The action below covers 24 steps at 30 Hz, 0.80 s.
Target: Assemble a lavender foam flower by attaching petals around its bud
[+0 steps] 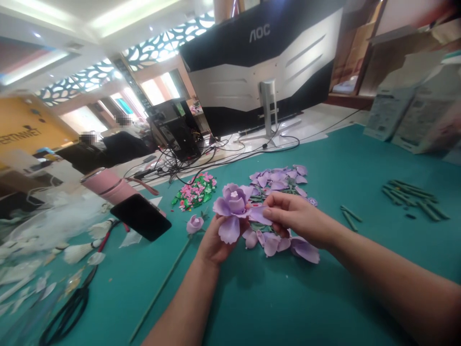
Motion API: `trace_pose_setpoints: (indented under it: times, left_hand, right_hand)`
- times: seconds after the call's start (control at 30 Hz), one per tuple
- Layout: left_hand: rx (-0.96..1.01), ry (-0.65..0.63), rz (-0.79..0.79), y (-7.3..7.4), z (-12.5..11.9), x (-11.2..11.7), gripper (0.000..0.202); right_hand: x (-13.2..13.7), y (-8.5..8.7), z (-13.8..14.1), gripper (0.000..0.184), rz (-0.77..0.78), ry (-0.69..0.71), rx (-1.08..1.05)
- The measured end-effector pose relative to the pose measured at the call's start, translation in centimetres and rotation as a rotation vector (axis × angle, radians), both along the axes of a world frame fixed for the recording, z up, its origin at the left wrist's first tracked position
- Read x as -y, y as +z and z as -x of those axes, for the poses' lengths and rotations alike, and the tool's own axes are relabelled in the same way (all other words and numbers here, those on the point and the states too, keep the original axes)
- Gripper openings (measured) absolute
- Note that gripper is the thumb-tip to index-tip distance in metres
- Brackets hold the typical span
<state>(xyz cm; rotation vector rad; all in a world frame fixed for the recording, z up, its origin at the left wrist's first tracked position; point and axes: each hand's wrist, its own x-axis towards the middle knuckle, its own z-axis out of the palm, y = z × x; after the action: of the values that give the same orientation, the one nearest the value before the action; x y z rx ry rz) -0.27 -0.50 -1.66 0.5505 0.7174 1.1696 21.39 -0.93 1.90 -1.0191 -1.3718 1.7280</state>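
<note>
My left hand (213,242) is closed around the base of a purple foam flower (232,204), held above the teal mat. My right hand (295,216) pinches a loose purple petal (260,214) against the flower's right side. Under the hands lies a pile of purple petals (275,242), and more petals (279,177) lie farther back. A small purple bud on a green stem (194,224) rests left of my left hand, its stem running toward the near edge.
A black phone (141,217) and a pink bottle (108,185) lie left. A pink-and-green floral cluster (195,191) sits behind. Green stem pieces (414,194) lie right, black scissors (66,315) and shuttlecocks (77,252) at left. A monitor (266,62) stands behind.
</note>
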Motion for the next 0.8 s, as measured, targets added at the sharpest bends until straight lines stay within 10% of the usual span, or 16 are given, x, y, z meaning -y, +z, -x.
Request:
trace_pose_setpoints:
  times: [0.8]
  left_hand:
    - [-0.144,-0.102,-0.153,1.9,-1.1,0.8,0.058]
  right_hand:
    - [0.5,0.5,0.4,0.017,0.062,-0.017,0.019]
